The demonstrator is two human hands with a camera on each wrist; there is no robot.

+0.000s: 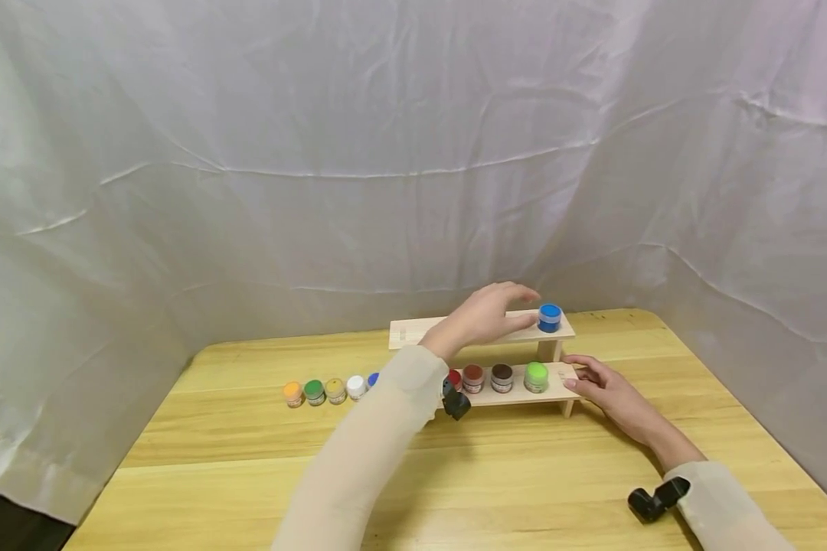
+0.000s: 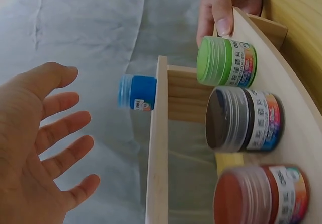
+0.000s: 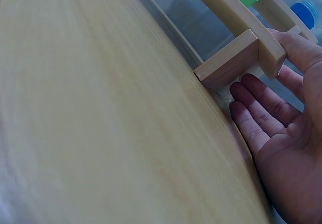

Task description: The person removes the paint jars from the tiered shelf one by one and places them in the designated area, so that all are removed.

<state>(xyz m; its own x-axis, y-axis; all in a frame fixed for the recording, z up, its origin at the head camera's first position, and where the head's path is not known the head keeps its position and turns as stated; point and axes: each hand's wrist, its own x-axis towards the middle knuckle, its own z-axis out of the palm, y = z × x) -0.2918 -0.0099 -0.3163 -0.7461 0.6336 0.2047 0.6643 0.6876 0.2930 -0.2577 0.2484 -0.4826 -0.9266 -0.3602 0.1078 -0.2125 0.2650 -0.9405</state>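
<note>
A blue jar (image 1: 549,318) (image 2: 137,92) stands at the right end of the upper board of a two-level wooden rack (image 1: 413,330) (image 2: 159,158). Just left of that jar is my left hand (image 1: 485,312) (image 2: 40,148), fingers spread and holding nothing, with a gap between them and the jar. At the lower board's right end, my right hand (image 1: 613,394) (image 3: 289,128) grips the edge with its thumb on top. Beside it on that board stand a light green jar (image 1: 536,377) (image 2: 225,61), a dark brown jar (image 1: 501,378) (image 2: 244,118) and a reddish-brown jar (image 1: 473,379) (image 2: 261,196).
A red jar (image 1: 454,379) stands farther left on the lower board, partly behind my left sleeve. Left of the rack, an orange jar (image 1: 293,394), a green jar (image 1: 314,392) and several others form a row on the wooden table (image 1: 214,444). Grey sheeting surrounds the back and sides.
</note>
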